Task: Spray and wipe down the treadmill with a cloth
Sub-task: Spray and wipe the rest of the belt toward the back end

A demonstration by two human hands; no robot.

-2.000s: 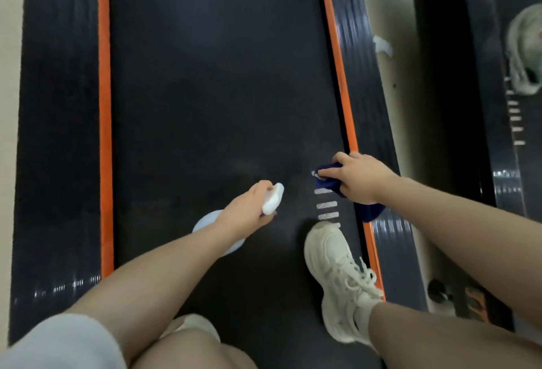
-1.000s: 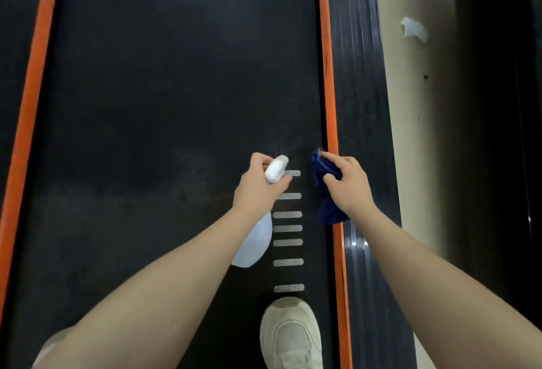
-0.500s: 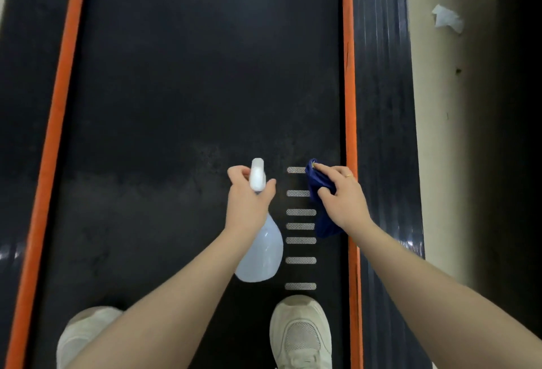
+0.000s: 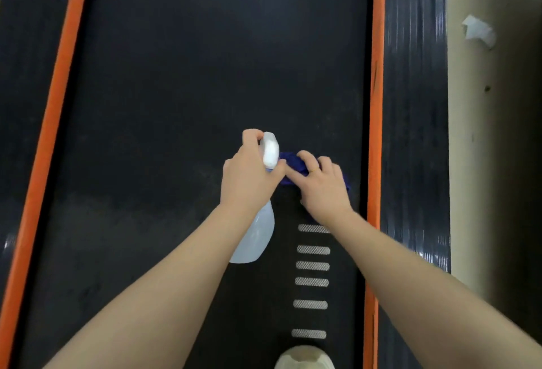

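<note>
The black treadmill belt (image 4: 181,81) fills the view, bordered by orange strips (image 4: 374,104). My left hand (image 4: 249,175) grips a translucent spray bottle (image 4: 256,236) by its neck, with the white nozzle (image 4: 270,150) pointing forward. Right beside it, my right hand (image 4: 322,189) holds a dark blue cloth (image 4: 293,163) bunched under its fingers and presses it on the belt. The two hands touch at the thumbs. A paler, damp-looking band crosses the belt to the left of my hands.
A ribbed black side rail (image 4: 413,134) runs along the right, with beige floor (image 4: 481,163) beyond it and a crumpled white scrap (image 4: 478,29) lying there. Grey dash marks (image 4: 312,266) line the belt toward my white shoe (image 4: 305,358).
My right hand has slid the cloth left, from beside the orange strip onto the belt next to the bottle. Both hands have moved forward along the belt; my left shoe has left the view.
</note>
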